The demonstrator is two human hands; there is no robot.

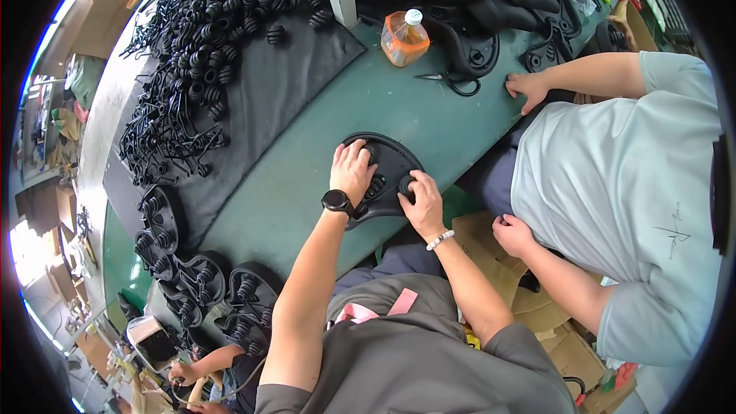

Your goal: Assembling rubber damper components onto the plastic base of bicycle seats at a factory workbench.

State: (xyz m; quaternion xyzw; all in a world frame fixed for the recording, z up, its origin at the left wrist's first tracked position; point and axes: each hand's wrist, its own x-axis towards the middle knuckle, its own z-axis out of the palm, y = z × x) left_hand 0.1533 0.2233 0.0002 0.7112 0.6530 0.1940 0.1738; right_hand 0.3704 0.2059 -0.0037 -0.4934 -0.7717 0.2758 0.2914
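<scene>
A black plastic saddle base [392, 159] lies on the green table [322, 184] right in front of me. My left hand [351, 172], with a black watch on its wrist, presses on the base's left side. My right hand [422, 198], with a white bead bracelet, grips a black coil spring [405, 184] on the base's right side. The fingers of both hands are closed over the parts, so what lies under them is hidden.
A pile of black coil springs [222, 15] and wire brackets [165, 134] lies on a dark mat at the left. Finished bases with springs [203, 280] line the near left edge. An orange bottle [404, 38] and scissors [452, 80] sit farther back. A person in a pale shirt [621, 184] sits at my right.
</scene>
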